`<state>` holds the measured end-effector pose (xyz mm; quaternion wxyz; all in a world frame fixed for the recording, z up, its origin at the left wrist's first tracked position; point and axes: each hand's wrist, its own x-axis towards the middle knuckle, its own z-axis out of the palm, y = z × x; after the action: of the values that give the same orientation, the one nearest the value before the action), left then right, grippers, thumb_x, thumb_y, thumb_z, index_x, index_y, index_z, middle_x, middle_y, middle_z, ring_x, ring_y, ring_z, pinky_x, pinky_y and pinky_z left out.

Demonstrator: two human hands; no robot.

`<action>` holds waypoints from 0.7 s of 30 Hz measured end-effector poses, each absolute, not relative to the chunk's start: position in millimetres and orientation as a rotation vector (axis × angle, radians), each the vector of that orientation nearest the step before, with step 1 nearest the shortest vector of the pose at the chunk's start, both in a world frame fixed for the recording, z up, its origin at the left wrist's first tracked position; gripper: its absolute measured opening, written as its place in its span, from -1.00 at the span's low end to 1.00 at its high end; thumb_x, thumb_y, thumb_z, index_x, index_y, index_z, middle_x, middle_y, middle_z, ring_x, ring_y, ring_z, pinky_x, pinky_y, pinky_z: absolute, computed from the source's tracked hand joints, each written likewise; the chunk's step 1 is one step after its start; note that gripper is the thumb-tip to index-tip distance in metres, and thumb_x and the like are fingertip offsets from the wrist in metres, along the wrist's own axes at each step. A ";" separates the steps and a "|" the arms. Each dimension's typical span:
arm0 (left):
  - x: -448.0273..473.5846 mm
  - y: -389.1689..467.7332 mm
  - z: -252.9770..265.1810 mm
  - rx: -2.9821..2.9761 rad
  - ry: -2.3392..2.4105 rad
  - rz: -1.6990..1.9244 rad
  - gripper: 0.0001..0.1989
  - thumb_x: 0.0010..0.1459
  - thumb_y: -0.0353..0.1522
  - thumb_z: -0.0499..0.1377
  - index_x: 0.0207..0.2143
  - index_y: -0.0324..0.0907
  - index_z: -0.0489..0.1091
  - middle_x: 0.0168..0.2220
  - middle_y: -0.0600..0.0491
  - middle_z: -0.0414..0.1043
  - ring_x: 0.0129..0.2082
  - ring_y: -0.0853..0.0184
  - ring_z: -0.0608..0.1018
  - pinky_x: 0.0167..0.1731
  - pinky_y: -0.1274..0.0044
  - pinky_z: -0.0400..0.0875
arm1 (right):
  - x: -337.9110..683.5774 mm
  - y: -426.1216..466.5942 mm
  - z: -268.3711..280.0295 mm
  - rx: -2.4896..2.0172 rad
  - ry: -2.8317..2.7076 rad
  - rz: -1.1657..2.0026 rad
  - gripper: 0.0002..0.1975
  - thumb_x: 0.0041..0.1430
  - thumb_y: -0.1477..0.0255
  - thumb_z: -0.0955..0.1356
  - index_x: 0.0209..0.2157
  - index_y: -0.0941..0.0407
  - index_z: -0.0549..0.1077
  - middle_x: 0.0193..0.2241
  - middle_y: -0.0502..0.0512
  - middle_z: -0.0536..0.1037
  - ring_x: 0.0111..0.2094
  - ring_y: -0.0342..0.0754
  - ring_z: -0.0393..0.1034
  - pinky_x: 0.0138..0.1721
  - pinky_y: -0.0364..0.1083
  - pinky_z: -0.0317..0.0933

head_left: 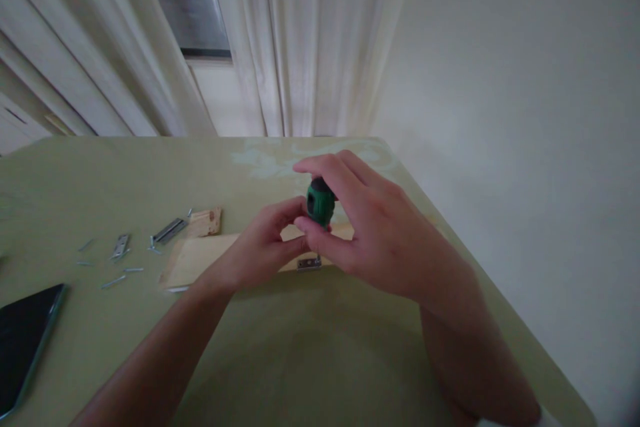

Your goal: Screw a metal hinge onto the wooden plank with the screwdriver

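A screwdriver (pixel 320 203) with a green and black handle stands roughly upright over a wooden board (pixel 203 259). My right hand (pixel 380 233) is closed around its handle, thumb at the near side and forefinger stretched across the top. From the left, my left hand (pixel 265 240) closes its thumb and fingers about the lower part of the screwdriver; the fingertips are partly hidden. Below them, a small metal hinge (pixel 309 263) sits at the board's near edge. Close to the hinge's right end, a screw (pixel 318 259) shows under the hands.
Left of the board lie a small wood block (pixel 206 221), a larger hinge (pixel 171 231), another small hinge (pixel 121 246) and several loose screws (pixel 114 281). A dark-screened tablet or phone (pixel 27 340) lies at the left. A wall (pixel 525 147) borders the table's right edge; curtains (pixel 300 47) hang behind.
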<state>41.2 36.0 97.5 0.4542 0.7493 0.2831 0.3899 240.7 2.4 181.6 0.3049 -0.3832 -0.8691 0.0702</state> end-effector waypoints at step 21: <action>43.7 34.0 96.9 1.863 0.801 1.036 -0.85 0.19 -0.35 0.41 -0.25 -0.19 0.52 -0.28 0.08 0.60 -0.24 0.29 0.60 -0.24 0.52 0.51 | 239.6 -1.0 184.3 -1.122 -2.255 0.154 -0.62 0.38 0.35 0.37 0.17 0.12 0.39 -0.02 0.16 0.56 -0.11 0.06 0.46 -0.09 0.03 0.33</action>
<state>43.7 34.0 96.9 0.4188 0.7430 0.3193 0.4130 239.6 -1.0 184.3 0.3043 -0.4236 -0.8512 0.0581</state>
